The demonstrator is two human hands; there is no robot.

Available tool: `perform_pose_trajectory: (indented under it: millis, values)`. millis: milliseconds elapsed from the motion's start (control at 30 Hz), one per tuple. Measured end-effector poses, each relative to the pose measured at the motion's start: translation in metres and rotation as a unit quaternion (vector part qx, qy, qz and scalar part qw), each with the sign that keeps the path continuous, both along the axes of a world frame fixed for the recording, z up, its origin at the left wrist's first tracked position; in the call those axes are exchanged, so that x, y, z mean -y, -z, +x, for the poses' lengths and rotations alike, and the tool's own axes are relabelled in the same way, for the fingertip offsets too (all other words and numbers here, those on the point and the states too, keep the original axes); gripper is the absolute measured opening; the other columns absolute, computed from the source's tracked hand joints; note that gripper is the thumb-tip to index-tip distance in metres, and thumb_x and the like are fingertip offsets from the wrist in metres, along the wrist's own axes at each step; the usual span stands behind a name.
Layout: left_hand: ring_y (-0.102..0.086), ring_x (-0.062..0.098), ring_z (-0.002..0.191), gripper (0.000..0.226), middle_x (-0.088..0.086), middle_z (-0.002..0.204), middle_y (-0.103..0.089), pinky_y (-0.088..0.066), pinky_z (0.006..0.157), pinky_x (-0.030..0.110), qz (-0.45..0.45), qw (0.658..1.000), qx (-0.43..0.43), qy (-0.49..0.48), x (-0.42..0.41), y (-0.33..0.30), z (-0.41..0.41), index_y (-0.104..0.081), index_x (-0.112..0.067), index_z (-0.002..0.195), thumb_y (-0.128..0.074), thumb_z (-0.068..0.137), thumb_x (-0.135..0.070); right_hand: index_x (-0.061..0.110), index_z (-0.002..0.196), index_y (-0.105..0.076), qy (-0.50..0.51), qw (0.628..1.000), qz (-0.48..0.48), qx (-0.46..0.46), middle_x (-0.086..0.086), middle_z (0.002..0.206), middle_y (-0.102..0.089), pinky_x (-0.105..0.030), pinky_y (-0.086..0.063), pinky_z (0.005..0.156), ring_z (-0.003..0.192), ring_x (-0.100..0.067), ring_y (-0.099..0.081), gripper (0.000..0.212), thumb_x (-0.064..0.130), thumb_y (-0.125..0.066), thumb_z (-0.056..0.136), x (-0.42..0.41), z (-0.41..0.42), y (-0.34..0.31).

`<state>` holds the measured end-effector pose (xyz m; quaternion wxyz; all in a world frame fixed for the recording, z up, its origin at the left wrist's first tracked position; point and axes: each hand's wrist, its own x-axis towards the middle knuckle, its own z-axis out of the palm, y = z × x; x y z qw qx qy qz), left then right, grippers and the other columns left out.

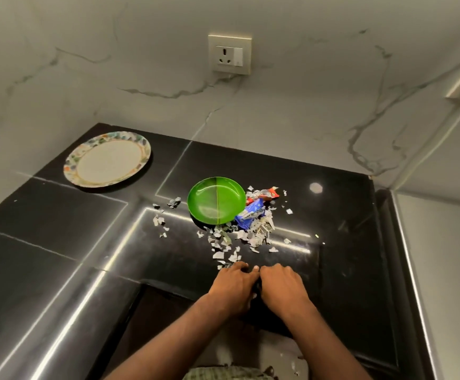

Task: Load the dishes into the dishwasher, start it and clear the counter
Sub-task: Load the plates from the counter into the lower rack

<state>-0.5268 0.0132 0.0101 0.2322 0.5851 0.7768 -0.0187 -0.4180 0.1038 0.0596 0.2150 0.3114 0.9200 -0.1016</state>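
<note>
We see two dishes on the black tabletop [58,242]: one green plate [216,200] at the centre of the frame and one paper plate [107,158] with a patterned rim in the upper left, well apart from each other. The green plate looks like light, stiff, glossy plastic, likely slippery, so we would take it by its raised rim on the bare left side. The paper plate we judge very light and bendable; a pinch at the rim should do. Just beside the green plate lie torn paper scraps [228,239], too many to count, and at least two crumpled wrappers, one blue wrapper [250,212] and one red-and-silver wrapper [264,193]. They are feather-light and best swept together. Our left hand [230,286] and right hand [283,283] lie side by side at the tabletop's near edge, fingers curled downward; we cannot tell whether they hold scraps.
</note>
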Motion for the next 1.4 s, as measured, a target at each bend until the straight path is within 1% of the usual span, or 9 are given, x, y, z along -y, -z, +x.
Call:
perform_pose_trajectory:
  millis: [67, 133, 267, 400, 533, 600, 733, 900, 1400]
  values:
    - [-0.036, 0.022, 0.149, 0.050, 0.009, 0.152, -0.051, -0.043, 0.114, 0.044, -0.014, 0.999, 0.014, -0.032, -0.007, -0.008, -0.006, -0.053, -0.014, 0.145, -0.062, 0.100, -0.031, 0.014, 0.125, -0.066, -0.008, 1.000, -0.012, 0.017, -0.013, 0.126, -0.067, -0.044, -0.053, 0.096, 0.120, -0.034, -0.064, 0.029, 0.020, -0.062, 0.097, -0.007, -0.019, -0.004]
    - [-0.050, 0.027, 0.137, 0.041, 0.011, 0.143, -0.055, -0.049, 0.107, 0.045, -0.028, 0.997, 0.029, -0.062, -0.014, -0.012, -0.013, -0.061, -0.011, 0.132, -0.065, 0.098, -0.032, 0.011, 0.125, -0.066, -0.007, 1.000, -0.025, 0.015, -0.013, 0.128, -0.067, -0.043, -0.053, 0.097, 0.122, -0.034, -0.064, 0.031, 0.016, -0.065, 0.095, -0.013, -0.034, -0.004]
    - [-0.060, 0.039, 0.121, 0.037, 0.020, 0.127, -0.060, -0.051, 0.099, 0.048, -0.041, 0.993, 0.037, -0.105, -0.028, -0.022, -0.025, -0.060, -0.004, 0.123, -0.063, 0.098, -0.031, 0.011, 0.126, -0.067, 0.014, 0.999, -0.044, 0.005, -0.013, 0.132, -0.066, -0.043, -0.052, 0.099, 0.124, -0.034, -0.062, 0.032, 0.011, -0.059, 0.095, -0.025, -0.050, 0.001]
    - [-0.060, 0.039, 0.121, 0.038, 0.021, 0.129, -0.063, -0.048, 0.097, 0.044, -0.043, 0.990, 0.043, -0.128, -0.031, -0.029, -0.025, -0.060, -0.003, 0.126, -0.065, 0.099, -0.030, 0.013, 0.124, -0.068, 0.006, 0.998, -0.057, -0.002, -0.012, 0.132, -0.067, -0.041, -0.052, 0.098, 0.123, -0.032, -0.063, 0.032, 0.012, -0.060, 0.093, -0.032, -0.056, 0.001]
    - [-0.063, 0.038, 0.113, 0.033, 0.019, 0.120, -0.067, -0.050, 0.089, 0.042, -0.023, 0.987, 0.069, -0.146, -0.024, -0.020, -0.025, -0.062, -0.005, 0.116, -0.068, 0.096, -0.030, 0.012, 0.125, -0.068, -0.008, 0.998, -0.054, -0.005, -0.012, 0.131, -0.067, -0.042, -0.052, 0.098, 0.123, -0.033, -0.063, 0.034, 0.011, -0.061, 0.092, -0.028, -0.056, 0.001]
    - [-0.063, 0.037, 0.113, 0.035, 0.017, 0.123, -0.066, -0.050, 0.089, 0.042, -0.028, 0.986, 0.069, -0.149, -0.018, -0.016, -0.022, -0.061, -0.007, 0.118, -0.068, 0.096, -0.033, 0.013, 0.123, -0.068, -0.011, 0.998, -0.055, 0.000, -0.012, 0.128, -0.068, -0.042, -0.054, 0.095, 0.119, -0.033, -0.065, 0.032, 0.012, -0.063, 0.092, -0.023, -0.052, 0.002]
    - [-0.060, 0.039, 0.116, 0.032, 0.017, 0.127, -0.062, -0.049, 0.093, 0.047, -0.025, 0.990, 0.058, -0.126, -0.011, -0.007, -0.018, -0.057, -0.007, 0.120, -0.059, 0.101, -0.032, 0.011, 0.123, -0.068, -0.004, 0.999, -0.047, 0.004, -0.013, 0.128, -0.067, -0.041, -0.053, 0.093, 0.118, -0.034, -0.065, 0.029, 0.011, -0.058, 0.096, -0.017, -0.046, 0.003]
    - [-0.058, 0.037, 0.119, 0.033, 0.016, 0.129, -0.060, -0.046, 0.098, 0.045, -0.041, 0.996, 0.043, -0.072, -0.010, -0.004, -0.024, -0.056, -0.007, 0.126, -0.053, 0.104, -0.032, 0.010, 0.126, -0.068, 0.035, 0.997, -0.056, 0.034, -0.014, 0.130, -0.067, -0.043, -0.053, 0.094, 0.120, -0.035, -0.064, 0.032, 0.010, -0.053, 0.097, -0.011, -0.051, 0.006]
    - [-0.055, 0.032, 0.122, 0.035, 0.012, 0.131, -0.058, -0.044, 0.095, 0.044, -0.052, 0.998, 0.032, 0.019, -0.021, -0.003, -0.044, -0.053, -0.009, 0.127, -0.052, 0.105, -0.035, 0.009, 0.130, -0.067, 0.074, 0.995, -0.046, 0.040, -0.014, 0.135, -0.065, -0.045, -0.052, 0.099, 0.126, -0.034, -0.061, 0.033, 0.011, -0.054, 0.100, -0.011, -0.059, -0.005]
